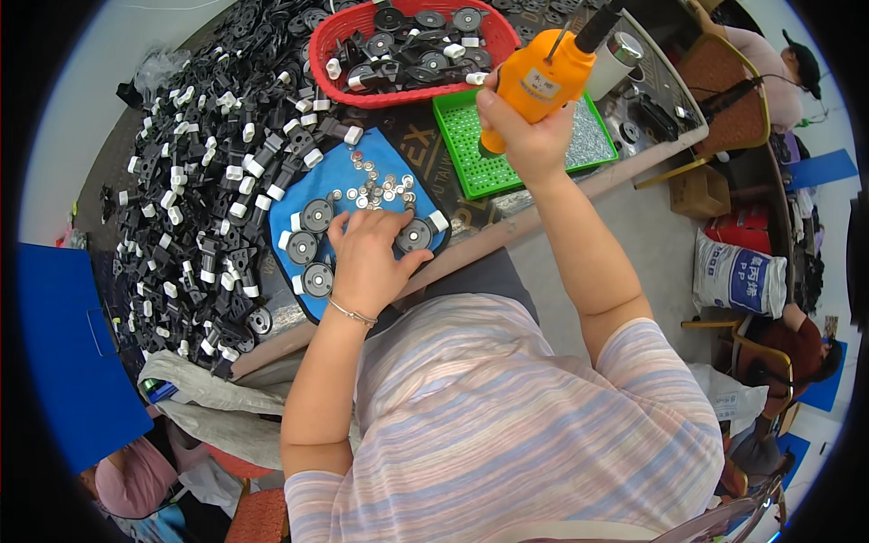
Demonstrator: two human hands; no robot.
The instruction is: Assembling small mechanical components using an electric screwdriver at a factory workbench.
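- A large heap of black plastic parts with white end caps (pixel 195 181) is spread over the left of the dark surface (pixel 471 222).
- A blue rubbery mat (pixel 362 154) is laid just right of the heap; four round black discs with metal centres are seen on it, three (pixel 308 246) in a column at its left edge and one (pixel 414 236) at its right.
- A scatter of small silver washers (pixel 376 190) is seen in the middle of the mat, just above the left hand (pixel 367 258).
- The left hand is laid flat on the mat, fingers loosely spread and closed on nothing; the right-hand disc is touched by its thumb side, and the washers lie directly ahead of the fingertips.
- A red plastic basket (pixel 330 41) at the top is filled with assembled black discs and white caps.
- A green perforated tray (pixel 466 149) of tiny silver screws is placed right of the mat.
- An orange electric screwdriver (pixel 539 81) is gripped firmly by the right hand (pixel 525 136), its long axis tilted, tip down over the tray, well apart from the discs; the left hand is much the nearer to them.
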